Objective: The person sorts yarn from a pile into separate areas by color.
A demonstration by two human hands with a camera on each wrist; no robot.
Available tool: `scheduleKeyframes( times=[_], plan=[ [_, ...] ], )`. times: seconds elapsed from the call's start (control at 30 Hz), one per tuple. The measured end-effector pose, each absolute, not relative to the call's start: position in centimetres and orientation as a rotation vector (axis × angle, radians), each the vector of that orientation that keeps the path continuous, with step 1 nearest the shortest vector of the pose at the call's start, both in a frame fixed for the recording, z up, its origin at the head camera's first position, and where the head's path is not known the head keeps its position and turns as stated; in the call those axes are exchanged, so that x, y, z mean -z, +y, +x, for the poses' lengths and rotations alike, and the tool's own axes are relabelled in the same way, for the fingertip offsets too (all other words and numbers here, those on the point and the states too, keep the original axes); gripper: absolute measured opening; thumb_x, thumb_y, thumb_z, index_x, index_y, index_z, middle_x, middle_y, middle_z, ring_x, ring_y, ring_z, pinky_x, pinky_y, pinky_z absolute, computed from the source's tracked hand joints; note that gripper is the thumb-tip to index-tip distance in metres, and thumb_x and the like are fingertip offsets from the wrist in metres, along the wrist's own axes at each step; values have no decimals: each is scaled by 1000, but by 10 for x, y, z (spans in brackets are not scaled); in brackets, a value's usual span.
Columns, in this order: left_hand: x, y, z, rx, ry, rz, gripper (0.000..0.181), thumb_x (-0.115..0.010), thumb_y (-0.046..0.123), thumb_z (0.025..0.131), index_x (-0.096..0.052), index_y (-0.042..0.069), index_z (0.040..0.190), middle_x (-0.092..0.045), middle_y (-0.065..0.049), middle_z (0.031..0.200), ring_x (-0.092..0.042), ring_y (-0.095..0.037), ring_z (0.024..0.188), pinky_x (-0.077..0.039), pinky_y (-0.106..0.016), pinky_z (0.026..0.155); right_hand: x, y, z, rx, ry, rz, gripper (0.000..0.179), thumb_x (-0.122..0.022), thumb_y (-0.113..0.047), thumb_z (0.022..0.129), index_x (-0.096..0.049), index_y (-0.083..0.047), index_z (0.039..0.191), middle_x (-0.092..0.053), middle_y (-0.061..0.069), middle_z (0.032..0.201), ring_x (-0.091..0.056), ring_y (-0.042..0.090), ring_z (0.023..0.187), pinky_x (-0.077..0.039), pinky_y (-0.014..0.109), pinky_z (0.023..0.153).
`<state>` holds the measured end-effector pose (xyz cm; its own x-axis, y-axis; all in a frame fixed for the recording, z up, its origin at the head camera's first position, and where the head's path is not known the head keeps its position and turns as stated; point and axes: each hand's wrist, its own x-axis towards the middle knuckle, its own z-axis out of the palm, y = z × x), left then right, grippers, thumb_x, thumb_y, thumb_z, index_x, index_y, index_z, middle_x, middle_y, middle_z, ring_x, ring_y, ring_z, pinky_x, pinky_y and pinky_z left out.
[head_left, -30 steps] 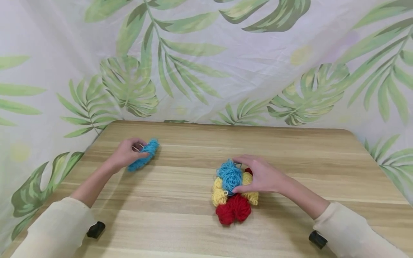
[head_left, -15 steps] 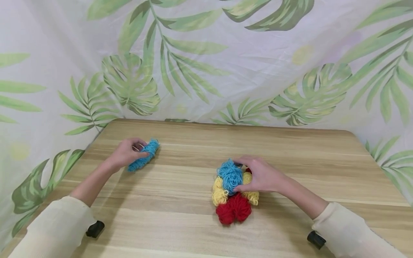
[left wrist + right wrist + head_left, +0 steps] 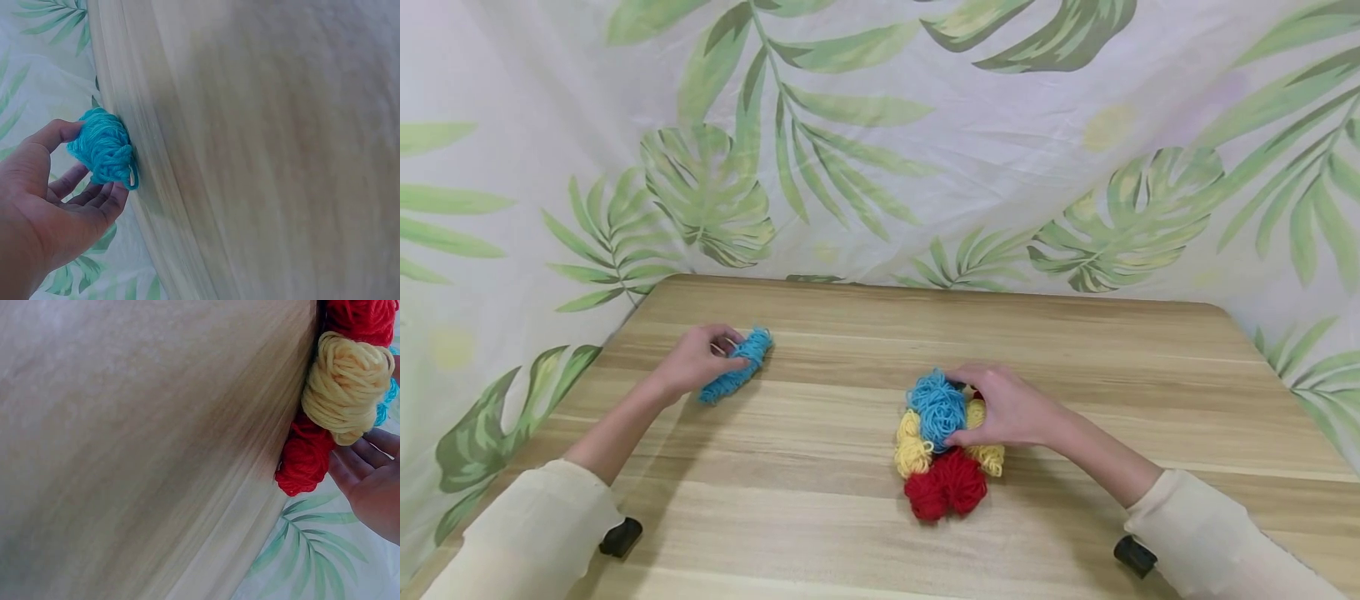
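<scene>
At the table's left side, my left hand pinches a long blue yarn skein between thumb and fingers. The left wrist view shows the thumb on one side of this skein and the fingertips beneath. My right hand grips a rounder blue yarn ball, thumb at its near side and fingers at its far side. That ball sits atop a cluster of yarn: a yellow bundle at left, another yellow one at right, and red bundles in front. More red yarn lies behind, partly hidden by the hand.
Both hands work over a wood-grain table. A leaf-printed cloth hangs behind its far edge and at the sides. Dark wrist mounts stick out below the pale sleeves.
</scene>
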<state>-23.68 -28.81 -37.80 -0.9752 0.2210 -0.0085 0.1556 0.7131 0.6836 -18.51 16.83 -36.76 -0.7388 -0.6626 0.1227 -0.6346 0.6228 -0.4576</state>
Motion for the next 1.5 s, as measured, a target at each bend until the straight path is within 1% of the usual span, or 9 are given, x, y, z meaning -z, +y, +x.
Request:
scheduleKeyframes(
  times=[0.37,0.57,0.73,0.93,1.1,1.3,1.5],
  plan=[
    [377,-289,-236,-1080,2820,285,47,-75,18,96,-60,-13,127,-64,-22,108,-61,-32,98,-52,-33,77,368,166,-185,750,2771,-1070,80,-92,-36,77,-61,7,137,-69,17,130,-68,30,109,-57,46,95],
    [375,-289,-234,-1055,2840,258,54,-75,23,96,-58,-16,131,-64,-26,114,-62,-35,103,-53,-36,82,369,166,-185,746,2773,-1076,80,-92,-37,77,-61,8,136,-68,19,130,-67,33,114,-56,49,97],
    [373,-288,-232,-1030,2861,231,58,-74,28,96,-60,-17,130,-66,-28,116,-63,-37,105,-54,-41,86,369,165,-186,735,2775,-1069,81,-92,-37,77,-61,8,136,-67,20,132,-65,36,121,-53,51,102],
    [372,-287,-231,-989,2906,234,58,-74,32,96,-63,-15,128,-69,-27,114,-66,-38,104,-55,-49,89,368,164,-186,719,2776,-1070,79,-92,-35,76,-62,9,135,-68,20,131,-65,37,122,-53,52,103],
    [371,-287,-232,-966,2913,224,63,-74,37,96,-62,-15,129,-69,-27,116,-66,-37,104,-55,-52,91,368,163,-187,716,2772,-1078,79,-91,-35,76,-62,9,135,-68,20,131,-64,38,123,-52,53,104],
    [370,-289,-232,-953,2891,253,71,-73,40,96,-57,-16,135,-66,-29,123,-65,-38,108,-54,-54,93,368,162,-189,759,2750,-1090,70,-90,-29,77,-65,8,130,-70,19,126,-66,36,119,-53,51,102],
    [370,-289,-232,-958,2874,290,75,-74,41,95,-53,-17,139,-64,-31,127,-63,-39,111,-53,-54,93,366,161,-190,785,2746,-1127,60,-89,-24,77,-69,7,124,-73,16,120,-69,31,113,-56,47,98]
  ],
)
